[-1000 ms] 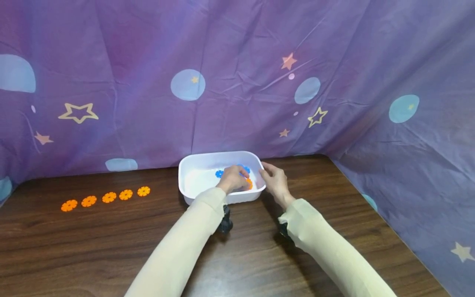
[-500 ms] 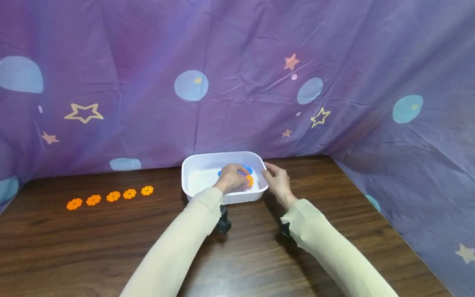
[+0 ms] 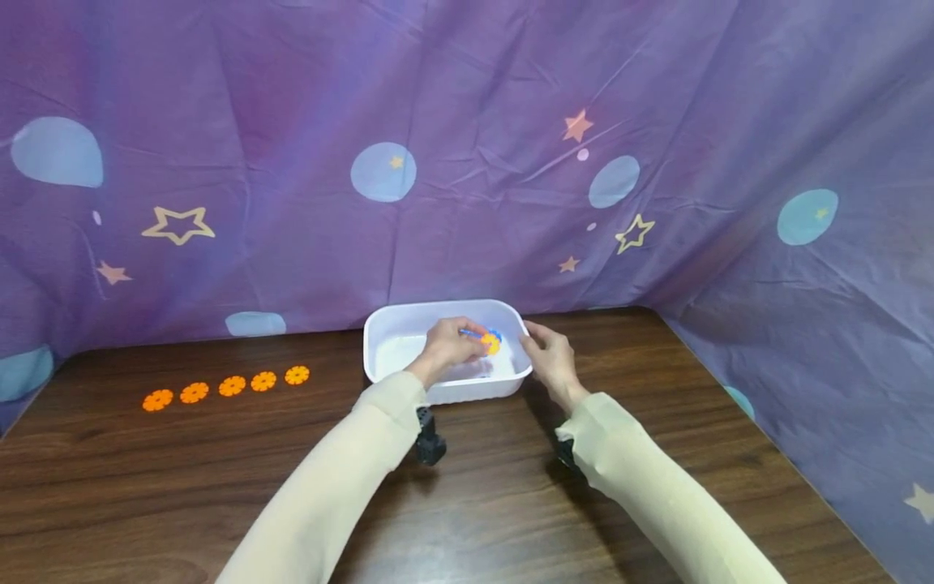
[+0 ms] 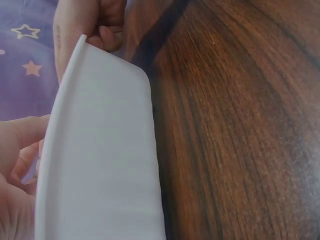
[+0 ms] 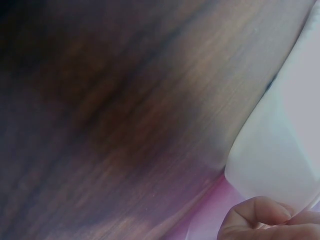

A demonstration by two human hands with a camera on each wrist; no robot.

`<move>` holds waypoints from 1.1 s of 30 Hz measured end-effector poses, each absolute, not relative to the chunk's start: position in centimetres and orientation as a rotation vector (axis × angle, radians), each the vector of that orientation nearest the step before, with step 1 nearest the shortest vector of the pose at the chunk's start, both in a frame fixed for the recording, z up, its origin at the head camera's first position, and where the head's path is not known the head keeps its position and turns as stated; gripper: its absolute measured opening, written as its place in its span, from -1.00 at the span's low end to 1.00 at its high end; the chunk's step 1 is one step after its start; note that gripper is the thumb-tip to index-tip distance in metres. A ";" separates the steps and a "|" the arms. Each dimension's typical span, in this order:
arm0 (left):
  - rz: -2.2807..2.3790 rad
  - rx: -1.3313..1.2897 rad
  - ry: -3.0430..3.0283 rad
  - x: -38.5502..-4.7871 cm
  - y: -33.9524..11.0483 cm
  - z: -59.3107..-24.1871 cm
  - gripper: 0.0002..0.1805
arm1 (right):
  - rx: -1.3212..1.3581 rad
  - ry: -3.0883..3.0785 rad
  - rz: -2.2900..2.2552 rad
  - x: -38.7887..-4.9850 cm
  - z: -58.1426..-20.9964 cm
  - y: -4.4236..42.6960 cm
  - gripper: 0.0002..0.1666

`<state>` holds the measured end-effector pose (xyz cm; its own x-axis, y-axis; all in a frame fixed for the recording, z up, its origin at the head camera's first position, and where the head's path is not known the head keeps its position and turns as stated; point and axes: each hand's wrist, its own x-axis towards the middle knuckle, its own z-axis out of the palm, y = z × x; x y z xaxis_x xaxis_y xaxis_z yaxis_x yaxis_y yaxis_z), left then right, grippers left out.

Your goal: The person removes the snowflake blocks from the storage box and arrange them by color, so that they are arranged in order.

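One orange disc (image 3: 492, 345) is pinched in the left hand's (image 3: 448, 344) fingers, over the white tub (image 3: 467, 394).
From the head, the disc sits at three o'clock of that hand, partly hidden blue pieces (image 3: 497, 333) behind it; the left forearm (image 3: 328, 478) slants in from seven o'clock. The right hand (image 3: 554, 362), its forearm at five o'clock, holds the tub's three o'clock rim. Five orange discs (image 3: 232, 386) lie on the bench (image 3: 467, 511) toward nine o'clock.

Bare surface (image 3: 337, 365) between 5 orange discs (image 3: 232, 386) and the white tub (image 3: 477, 392) leaves a passage. The left hand (image 3: 448, 342) blocks the tub's middle, the right hand (image 3: 552, 361) its right end, and the purple curtain (image 3: 467, 251) the way behind.
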<state>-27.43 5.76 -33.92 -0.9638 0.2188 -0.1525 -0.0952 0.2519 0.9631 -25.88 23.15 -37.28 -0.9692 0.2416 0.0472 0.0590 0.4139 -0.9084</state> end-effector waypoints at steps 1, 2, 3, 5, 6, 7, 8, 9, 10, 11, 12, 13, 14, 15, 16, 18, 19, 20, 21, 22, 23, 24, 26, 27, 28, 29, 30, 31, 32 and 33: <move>1.797 0.107 2.243 -27.4 5.7 -33.9 -0.65 | -0.266 -2.495 1.588 -25.9 -37.3 23.1 -0.55; 1.807 0.104 2.237 -27.4 5.6 -33.8 -0.65 | -0.265 -2.496 1.585 -25.9 -37.3 23.2 -0.55; 1.819 0.098 2.225 -27.4 5.6 -33.7 -0.65 | -0.265 -2.498 1.580 -25.9 -37.3 23.2 -0.55; 1.840 0.084 2.207 -27.4 5.4 -33.6 -0.65 | -0.264 -2.501 1.573 -25.9 -37.3 23.2 -0.55; 1.848 0.080 2.202 -27.3 5.3 -33.6 -0.65 | -0.261 -2.501 1.574 -25.9 -37.4 23.2 -0.55; 1.860 0.077 2.195 -27.3 5.2 -33.5 -0.64 | -0.261 -2.499 1.576 -25.9 -37.4 23.2 -0.55; 1.871 0.072 2.185 -27.3 5.2 -33.4 -0.64 | -0.263 -2.498 1.578 -26.0 -37.4 23.3 -0.55; 1.884 0.069 2.175 -27.3 5.1 -33.4 -0.64 | -0.266 -2.498 1.577 -26.0 -37.4 23.3 -0.55; 1.895 0.066 2.168 -27.2 5.0 -33.3 -0.64 | -0.266 -2.499 1.577 -26.0 -37.5 23.3 -0.55; 1.910 0.061 2.154 -27.1 4.9 -33.2 -0.64 | -0.267 -2.500 1.578 -26.0 -37.5 23.3 -0.55; 1.921 0.055 2.142 -27.1 4.8 -33.2 -0.63 | -0.270 -2.498 1.579 -26.0 -37.5 23.3 -0.55; 1.932 0.047 2.131 -27.1 4.7 -33.2 -0.63 | -0.273 -2.498 1.580 -26.0 -37.5 23.3 -0.55; 1.939 0.040 2.123 -27.0 4.6 -33.1 -0.63 | -0.274 -2.500 1.577 -26.0 -37.4 23.3 -0.55; 1.946 0.037 2.120 -27.0 4.5 -33.1 -0.63 | -0.274 -2.503 1.575 -26.0 -37.4 23.3 -0.55; 1.952 0.032 2.115 -26.9 4.4 -33.0 -0.63 | -0.273 -2.502 1.574 -26.0 -37.4 23.3 -0.55; 1.965 0.037 2.107 -26.8 4.3 -33.0 -0.63 | -0.271 -2.503 1.576 -26.0 -37.4 23.2 -0.55; 1.970 0.042 2.105 -26.7 4.2 -33.0 -0.64 | -0.271 -2.505 1.571 -26.0 -37.4 23.3 -0.55; 1.976 0.049 2.102 -26.7 4.0 -32.9 -0.64 | -0.271 -2.507 1.569 -26.0 -37.4 23.3 -0.55; 1.980 0.056 2.100 -26.6 3.9 -32.9 -0.64 | -0.271 -2.509 1.566 -26.0 -37.4 23.3 -0.55; 1.983 0.059 2.097 -26.6 3.8 -32.9 -0.64 | -0.272 -2.510 1.565 -26.0 -37.4 23.3 -0.55; 1.989 0.062 2.093 -26.5 3.6 -32.9 -0.64 | -0.272 -2.512 1.563 -26.0 -37.4 23.3 -0.55; 1.992 0.061 2.092 -26.4 3.5 -32.9 -0.64 | -0.272 -2.513 1.560 -26.0 -37.4 23.3 -0.55; 2.001 0.062 2.090 -26.3 3.1 -32.8 -0.64 | -0.269 -2.514 1.560 -26.0 -37.4 23.3 -0.55; 2.009 0.059 2.086 -26.3 2.9 -32.8 -0.64 | -0.265 -2.514 1.558 -26.0 -37.4 23.3 -0.55; 2.018 0.059 2.081 -26.2 2.7 -32.8 -0.63 | -0.260 -2.514 1.557 -26.0 -37.4 23.3 -0.55; 2.027 0.058 2.078 -26.2 2.5 -32.8 -0.63 | -0.256 -2.515 1.553 -26.0 -37.4 23.3 -0.55; 2.035 0.058 2.074 -26.1 2.3 -32.8 -0.63 | -0.253 -2.515 1.548 -26.0 -37.4 23.3 -0.55; 2.045 0.061 2.069 -26.1 2.1 -32.8 -0.63 | -0.253 -2.516 1.543 -26.1 -37.4 23.3 -0.55; 2.054 0.061 2.063 -26.0 2.0 -32.8 -0.63 | -0.254 -2.518 1.536 -26.1 -37.4 23.3 -0.55; 2.062 0.062 2.057 -26.0 1.8 -32.9 -0.63 | -0.257 -2.519 1.531 -26.1 -37.5 23.3 -0.55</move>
<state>-25.98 1.77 -32.89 -0.9731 0.1901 -0.1303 -0.1307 0.0103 0.9914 -26.07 23.33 -37.48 -0.9684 0.2406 0.0656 0.0526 0.4541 -0.8894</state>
